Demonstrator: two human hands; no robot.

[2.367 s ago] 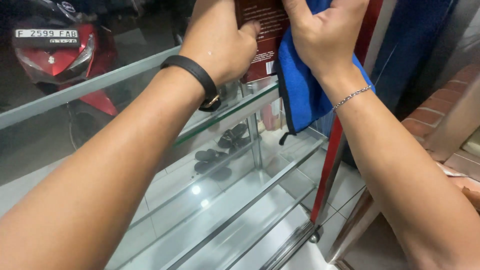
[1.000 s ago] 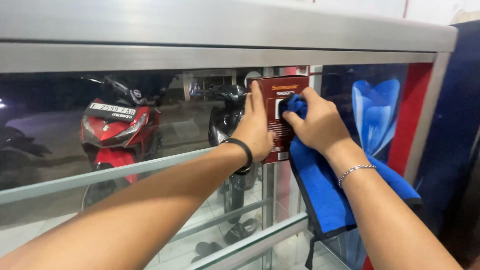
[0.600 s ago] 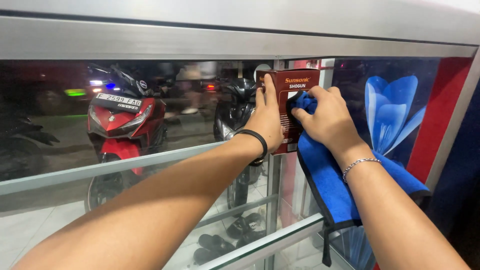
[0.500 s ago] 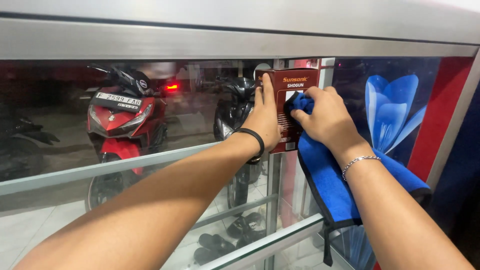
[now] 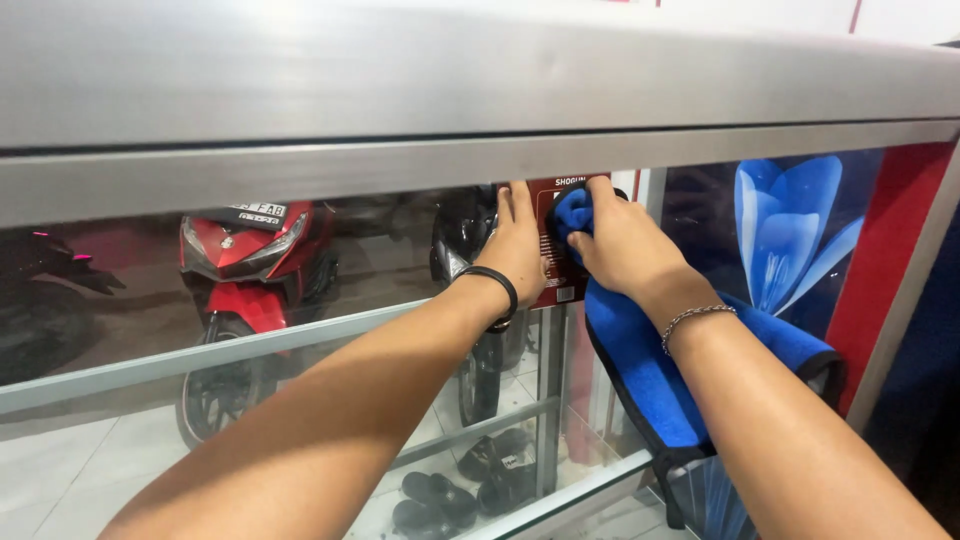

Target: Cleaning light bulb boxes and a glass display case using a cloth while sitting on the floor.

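Glass case (image 5: 300,345) behind; hands (image 5: 520,250) mostly cover red card (image 5: 560,255).

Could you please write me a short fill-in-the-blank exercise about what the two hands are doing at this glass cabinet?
1. The right hand presses a ____ cloth against the dark red sticker.
2. The left hand lies flat, with a ____ band on its wrist.
3. Beyond the glass stands a ____ scooter.

Missing words: blue; black; red

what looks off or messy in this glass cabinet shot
Nothing stands out. The left hand lies flat on the dark red sticker while the right hand presses a blue cloth against it; no cracks or spills show.
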